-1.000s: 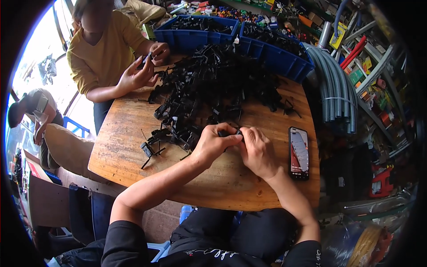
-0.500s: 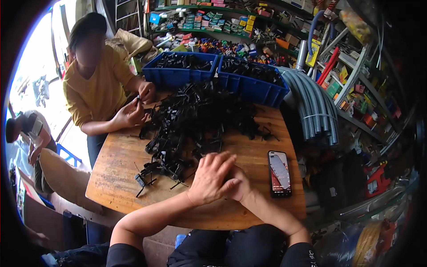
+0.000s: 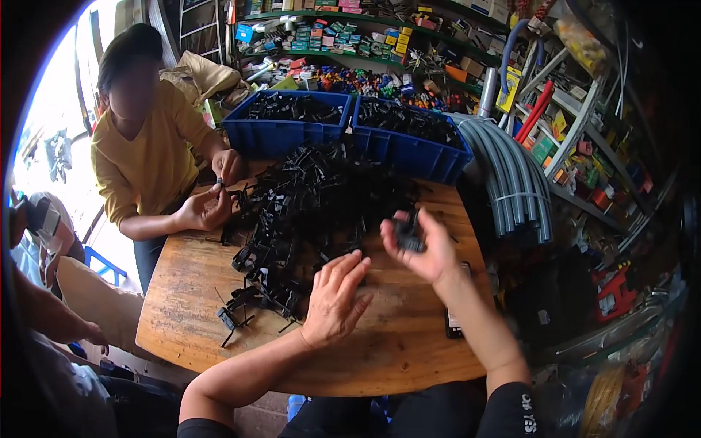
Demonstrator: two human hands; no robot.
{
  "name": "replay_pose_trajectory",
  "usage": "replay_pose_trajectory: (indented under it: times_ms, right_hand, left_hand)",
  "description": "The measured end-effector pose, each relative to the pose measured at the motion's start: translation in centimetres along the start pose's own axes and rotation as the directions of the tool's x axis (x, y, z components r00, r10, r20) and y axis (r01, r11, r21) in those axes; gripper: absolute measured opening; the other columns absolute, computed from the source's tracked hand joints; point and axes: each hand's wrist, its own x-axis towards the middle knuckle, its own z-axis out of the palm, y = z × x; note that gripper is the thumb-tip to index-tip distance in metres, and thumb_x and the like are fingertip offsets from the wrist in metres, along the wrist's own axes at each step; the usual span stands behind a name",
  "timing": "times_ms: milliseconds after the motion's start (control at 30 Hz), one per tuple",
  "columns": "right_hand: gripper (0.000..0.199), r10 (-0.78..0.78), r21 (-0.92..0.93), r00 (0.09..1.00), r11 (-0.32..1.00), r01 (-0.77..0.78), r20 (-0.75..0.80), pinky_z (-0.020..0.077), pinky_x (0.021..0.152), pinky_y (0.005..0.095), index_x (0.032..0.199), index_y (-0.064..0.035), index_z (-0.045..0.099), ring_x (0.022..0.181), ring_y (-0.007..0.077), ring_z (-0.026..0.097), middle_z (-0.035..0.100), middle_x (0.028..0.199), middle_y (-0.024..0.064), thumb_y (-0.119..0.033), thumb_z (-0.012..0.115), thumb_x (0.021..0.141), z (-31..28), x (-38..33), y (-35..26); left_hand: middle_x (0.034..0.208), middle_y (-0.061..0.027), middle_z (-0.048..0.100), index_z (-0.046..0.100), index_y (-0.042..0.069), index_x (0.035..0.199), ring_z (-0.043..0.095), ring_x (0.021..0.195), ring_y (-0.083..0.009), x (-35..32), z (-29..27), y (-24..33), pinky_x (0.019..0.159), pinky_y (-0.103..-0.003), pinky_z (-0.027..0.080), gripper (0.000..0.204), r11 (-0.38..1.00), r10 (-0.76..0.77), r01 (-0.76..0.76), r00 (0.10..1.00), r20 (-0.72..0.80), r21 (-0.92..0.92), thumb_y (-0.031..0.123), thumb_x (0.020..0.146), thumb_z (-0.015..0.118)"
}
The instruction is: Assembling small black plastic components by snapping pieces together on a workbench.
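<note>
A large heap of small black plastic parts with thin stalks (image 3: 292, 212) covers the middle of the wooden table (image 3: 394, 343). My right hand (image 3: 437, 252) is raised at the heap's right side, palm turned up, its fingers curled round a black plastic part (image 3: 409, 235); whether it is one piece or several I cannot tell. My left hand (image 3: 336, 298) is at the heap's near edge with its fingers stretched out and nothing in it. A few parts lie loose at the near left, one of them a black piece with stalks (image 3: 232, 318).
Behind the heap stand two blue crates, a left crate (image 3: 285, 135) and a right crate (image 3: 409, 157), both full of black parts. A phone (image 3: 454, 321) lies partly under my right forearm. Someone in yellow (image 3: 150, 153) handles a small part at the left. Grey hoses (image 3: 515, 197) hang at the right.
My hands were together over the table's near middle and have come apart. The right has moved up and right, now showing a black part in it. Another person's arm has appeared at the lower left.
</note>
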Motion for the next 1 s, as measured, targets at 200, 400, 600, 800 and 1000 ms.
replay_pose_trajectory:
  times_ms: [200, 400, 600, 800, 1000]
  right_hand:
    - [0.06, -0.377, -0.381, 0.925, 0.863, 0.331, -0.051, 0.0449, 0.078, 0.0583, 0.117, 0.0008, 0.038, 0.087, 0.0436, 0.052, 0.048, 0.098, 0.0284, -0.05, 0.05, 0.087, 7.1, 14.4, -18.3]
    - [0.064, -0.67, -0.606, 0.683, 0.681, 0.41, -0.291, 0.0367, 0.097, 0.0513, 0.132, -0.0025, 0.035, 0.114, 0.0403, 0.045, 0.043, 0.123, 0.0236, -0.041, 0.057, 0.085, 5.8, 16.9, -16.4]
    - [0.022, -0.394, -0.952, 0.887, 0.082, 0.295, 0.241, 0.0477, 0.073, 0.0256, 0.102, -0.0042, 0.059, 0.078, 0.0109, 0.059, 0.064, 0.092, 0.0071, -0.021, 0.055, 0.089, 5.2, 4.8, -5.6]
    - [0.031, 0.175, -0.5, 0.76, -0.657, 0.564, 0.626, 0.0439, 0.09, 0.0337, 0.109, -0.005, 0.059, 0.102, 0.026, 0.054, 0.056, 0.107, 0.014, -0.005, 0.058, 0.079, 0.6, 0.3, 6.2]
    - [0.023, 0.057, -0.477, 0.72, -0.711, 0.516, 0.692, 0.0463, 0.076, 0.0334, 0.105, -0.0026, 0.059, 0.09, 0.0214, 0.055, 0.059, 0.098, 0.0096, -0.006, 0.056, 0.082, -2.3, -2.5, 8.1]
  left_hand:
    - [0.124, -0.0152, 0.048, 0.05, 0.004, 0.121, 0.048, 0.108, -0.0323, -0.3, 0.8, 0.7, 0.089, -0.041, 0.038, 0.052, 0.998, 0.058, -0.057, 0.997, 0.046, -0.033, 0.014, 0.073, 0.067]
    - [0.12, -0.0124, 0.052, 0.053, 0.005, 0.115, 0.051, 0.105, -0.0296, -1.0, 0.9, 0.2, 0.085, -0.039, 0.041, 0.047, 0.999, 0.045, -0.044, 0.998, 0.038, -0.006, 0.012, 0.071, 0.067]
    - [0.092, -0.0053, 0.059, 0.06, 0.004, 0.098, 0.056, 0.078, -0.0212, -1.1, 0.8, 0.5, 0.068, -0.033, 0.047, 0.033, 0.902, 0.429, -0.405, 0.884, 0.187, -0.151, 0.01, 0.066, 0.064]
    - [0.078, -0.0038, 0.057, 0.061, 0.005, 0.094, 0.056, 0.067, -0.0196, -2.0, 1.5, 2.2, 0.056, -0.031, 0.049, 0.03, 0.842, 0.523, -0.471, 0.832, 0.183, -0.264, 0.007, 0.064, 0.063]
    - [0.068, -0.0065, 0.053, 0.063, 0.004, 0.091, 0.054, 0.059, -0.0204, -1.5, 0.0, 1.0, 0.05, -0.03, 0.044, 0.026, 0.942, 0.24, -0.245, 0.969, -0.049, -0.228, -0.003, 0.067, 0.062]
